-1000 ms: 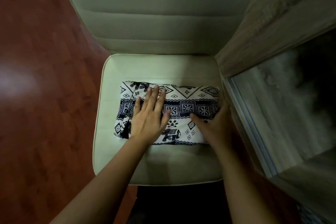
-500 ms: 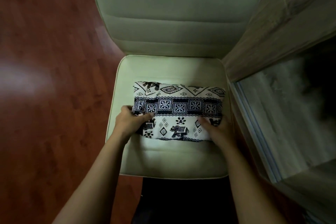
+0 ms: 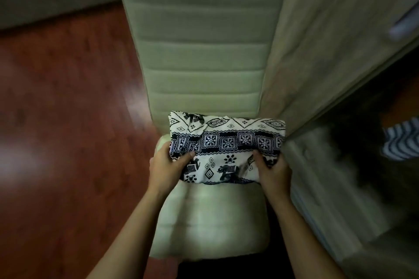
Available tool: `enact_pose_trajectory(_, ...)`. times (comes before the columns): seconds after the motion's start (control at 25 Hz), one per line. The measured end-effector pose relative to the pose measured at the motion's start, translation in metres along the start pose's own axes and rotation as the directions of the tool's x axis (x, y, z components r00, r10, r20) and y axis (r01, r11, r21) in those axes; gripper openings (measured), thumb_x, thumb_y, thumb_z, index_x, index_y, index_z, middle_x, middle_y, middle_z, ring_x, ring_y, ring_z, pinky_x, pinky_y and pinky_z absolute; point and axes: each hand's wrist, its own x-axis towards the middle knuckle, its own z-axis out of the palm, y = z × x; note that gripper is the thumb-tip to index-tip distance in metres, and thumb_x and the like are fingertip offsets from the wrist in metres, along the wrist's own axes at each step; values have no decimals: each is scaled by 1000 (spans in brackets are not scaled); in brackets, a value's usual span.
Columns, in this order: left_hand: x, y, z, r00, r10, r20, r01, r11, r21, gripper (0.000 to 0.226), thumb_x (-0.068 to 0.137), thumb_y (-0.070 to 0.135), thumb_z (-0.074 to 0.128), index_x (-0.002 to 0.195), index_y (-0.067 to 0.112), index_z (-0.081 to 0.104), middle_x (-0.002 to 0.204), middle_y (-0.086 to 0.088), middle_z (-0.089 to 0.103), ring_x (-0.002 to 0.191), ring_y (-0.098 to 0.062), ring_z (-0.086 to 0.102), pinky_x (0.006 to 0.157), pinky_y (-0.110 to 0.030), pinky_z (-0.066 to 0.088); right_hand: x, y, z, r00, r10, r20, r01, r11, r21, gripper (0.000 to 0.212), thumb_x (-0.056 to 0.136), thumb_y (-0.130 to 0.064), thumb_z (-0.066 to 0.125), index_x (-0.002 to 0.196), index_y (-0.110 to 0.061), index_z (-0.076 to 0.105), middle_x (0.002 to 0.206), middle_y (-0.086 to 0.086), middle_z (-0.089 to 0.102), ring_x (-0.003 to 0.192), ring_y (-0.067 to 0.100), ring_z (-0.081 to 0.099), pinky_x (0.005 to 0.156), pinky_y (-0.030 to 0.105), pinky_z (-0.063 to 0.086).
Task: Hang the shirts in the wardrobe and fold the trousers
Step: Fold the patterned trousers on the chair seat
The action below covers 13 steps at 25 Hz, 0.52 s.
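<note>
Trousers (image 3: 226, 142) of white cloth printed with dark elephants and geometric bands are folded into a flat rectangle over the back part of the pale cream padded chair seat (image 3: 210, 217). The long axis runs left to right, parallel to the seat's back edge. The far long edge overlaps the foot of the ribbed cream backrest (image 3: 201, 52), and the near long edge faces the person. Whether the bundle touches the seat I cannot tell.

The left hand (image 3: 165, 167) grasps the near left corner, thumb on top and fingers curled beneath. The right hand (image 3: 274, 172) grasps the near right corner the same way.

A grey wood-grain wardrobe door (image 3: 328, 41) with a metal bar handle (image 3: 405, 21) stands just beside the chair's right edge, close to the right end of the bundle. Beyond the door, in the dark wardrobe interior, lies a blue-and-white striped cloth (image 3: 401, 140). Glossy red-brown wooden floor (image 3: 68, 120) spreads to the left of the chair.
</note>
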Motion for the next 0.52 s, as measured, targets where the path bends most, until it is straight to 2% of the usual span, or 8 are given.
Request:
enact_pose_trajectory(0.08, 6, 75, -29, 991, 132, -27, -134, 989, -68, 21, 75, 23, 77, 93, 27, 66, 79, 17, 67, 72, 9, 61, 69, -16, 47, 11, -72, -29, 991, -110, -81, 114, 992, 47, 51, 75, -47, 70, 109, -9, 61, 102, 12, 70, 95, 28, 66, 81, 33, 52)
enact_pose_trajectory(0.16, 6, 156, -61, 961, 275, -33, -276, 944, -181, 23, 76, 13, 76, 94, 22, 65, 79, 19, 65, 64, 16, 59, 64, -10, 46, 20, -151, -67, 959, -228, -171, 243, 967, 72, 48, 76, -42, 70, 109, -8, 63, 102, 11, 71, 95, 23, 65, 76, 24, 46)
enact_pose_trajectory(0.24, -6, 240, -96, 908, 413, -70, -418, 879, -228, 23, 75, 12, 77, 93, 21, 65, 80, 17, 66, 63, 15, 59, 65, -16, 49, 14, -235, -115, 897, -346, -276, 378, 923, 74, 39, 80, -33, 72, 107, -7, 64, 100, 10, 70, 91, 17, 62, 72, 18, 39)
enact_pose_trajectory(0.32, -20, 307, -128, 847, 522, -106, -529, 802, -279, 21, 75, 14, 78, 92, 18, 66, 80, 12, 67, 66, 10, 63, 68, -20, 54, 0, -303, -162, 815, -451, -365, 508, 859, 72, 38, 80, -34, 72, 107, -10, 63, 97, 4, 68, 93, 17, 62, 78, 22, 43)
enact_pose_trajectory(0.4, -34, 358, -143, 799, 588, -126, -592, 733, -335, 30, 69, 27, 82, 94, 17, 69, 83, 4, 73, 76, -3, 68, 77, -36, 58, -14, -347, -203, 750, -497, -437, 572, 819, 51, 46, 77, -45, 71, 109, -15, 61, 103, 2, 69, 98, 20, 65, 86, 31, 50)
enact_pose_trajectory(0.44, -44, 387, -148, 773, 622, -129, -619, 692, -372, 38, 64, 39, 81, 94, 19, 69, 85, 4, 74, 80, -9, 69, 79, -43, 57, -22, -367, -228, 700, -531, -477, 615, 788, 26, 49, 75, -51, 70, 109, -17, 61, 107, 3, 69, 100, 18, 65, 89, 31, 51)
enact_pose_trajectory(0.52, -67, 438, -148, 715, 689, -120, -660, 608, -440, 49, 54, 54, 75, 93, 26, 69, 85, 6, 75, 82, -13, 70, 79, -47, 57, -40, -398, -282, 596, -588, -547, 668, 741, -67, 47, 76, -49, 70, 109, -18, 60, 113, 4, 68, 103, 11, 63, 90, 22, 49)
